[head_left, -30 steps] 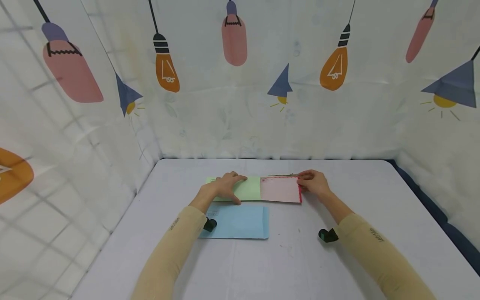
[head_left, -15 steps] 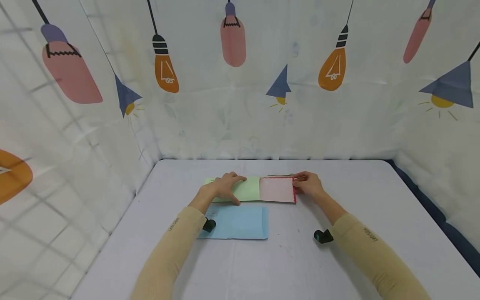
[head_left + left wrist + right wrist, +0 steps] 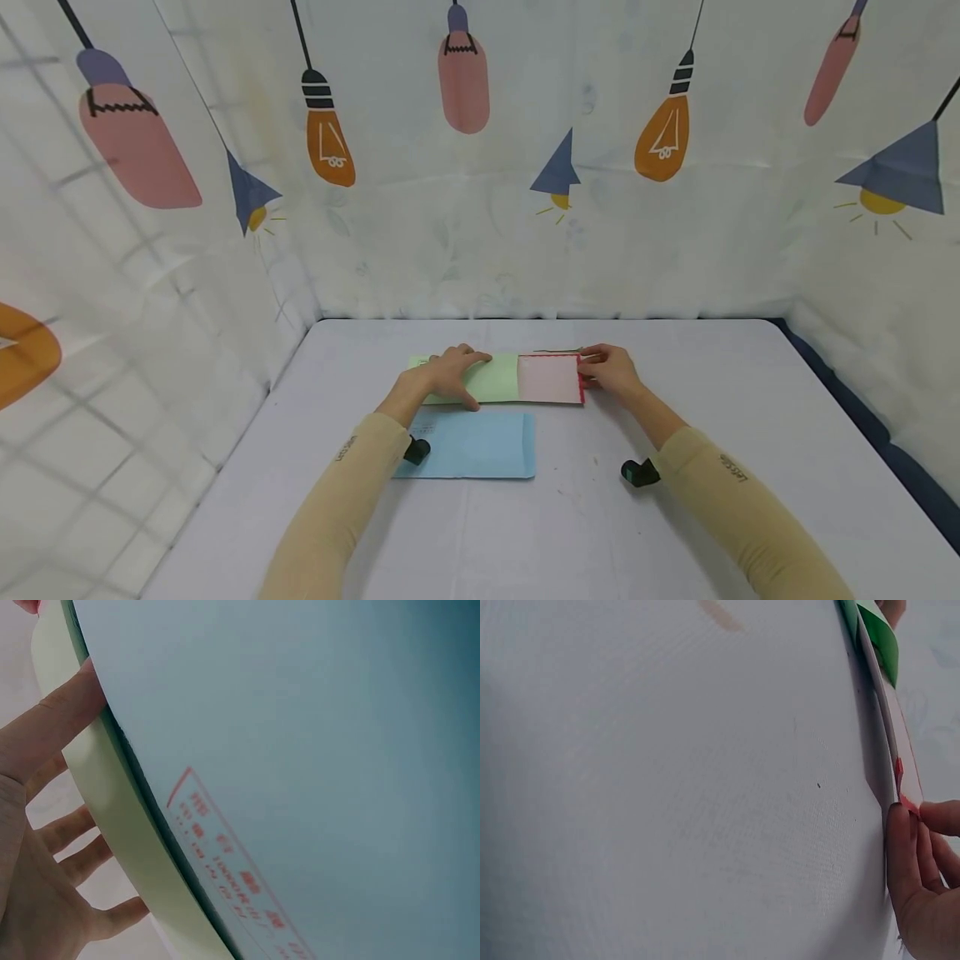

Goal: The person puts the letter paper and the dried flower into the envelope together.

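Observation:
A green envelope lies crosswise at the table's middle, with my left hand spread across it. The left thumb holds its near edge and the fingers reach its far edge. From the envelope's right end sticks out a pink card with a red border; its left part is hidden inside. My right hand pinches the card's right end between thumb and fingertips. In the right wrist view the green envelope's mouth bulges around the card. Nearer to me lies a blue envelope, whose red printing shows in the left wrist view.
A white cloth covers the table. Behind it hangs a pale curtain printed with lamps and bulbs. Dark wrist cameras stick out from both sleeves, the left one over the blue envelope.
The right hand has moved left with the pink card, and less of the card shows outside the green envelope. The left hand and the blue envelope have stayed in place.

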Motion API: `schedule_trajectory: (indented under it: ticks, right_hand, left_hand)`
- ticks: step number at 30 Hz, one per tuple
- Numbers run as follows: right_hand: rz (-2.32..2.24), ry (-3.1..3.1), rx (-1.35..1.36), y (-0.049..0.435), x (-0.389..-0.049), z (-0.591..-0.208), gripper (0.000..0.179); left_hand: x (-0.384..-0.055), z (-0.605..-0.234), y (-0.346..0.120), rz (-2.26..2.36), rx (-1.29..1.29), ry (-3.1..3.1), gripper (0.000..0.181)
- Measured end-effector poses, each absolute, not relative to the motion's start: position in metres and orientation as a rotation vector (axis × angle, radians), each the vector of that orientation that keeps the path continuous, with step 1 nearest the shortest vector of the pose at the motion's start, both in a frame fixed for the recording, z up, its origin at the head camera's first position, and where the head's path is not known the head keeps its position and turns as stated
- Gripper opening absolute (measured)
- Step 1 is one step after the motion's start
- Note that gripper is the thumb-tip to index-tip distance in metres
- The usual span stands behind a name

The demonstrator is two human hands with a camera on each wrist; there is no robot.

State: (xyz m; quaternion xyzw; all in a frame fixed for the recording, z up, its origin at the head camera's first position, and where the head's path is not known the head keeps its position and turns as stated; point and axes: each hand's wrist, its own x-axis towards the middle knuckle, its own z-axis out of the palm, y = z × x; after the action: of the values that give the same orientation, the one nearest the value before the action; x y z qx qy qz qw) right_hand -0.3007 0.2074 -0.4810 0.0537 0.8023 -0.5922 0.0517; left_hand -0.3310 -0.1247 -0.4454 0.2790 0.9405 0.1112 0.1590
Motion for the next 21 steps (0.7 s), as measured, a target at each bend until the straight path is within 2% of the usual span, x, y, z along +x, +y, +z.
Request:
schedule_trajectory:
  ticks: [21]
  right_hand:
    - [-1.866, 2.36, 0.136, 0.187, -0.303, -0.48, 0.036]
  left_hand:
    - [-0.33, -0.446, -0.124, 0.295, 0.782, 2.692, 0.092]
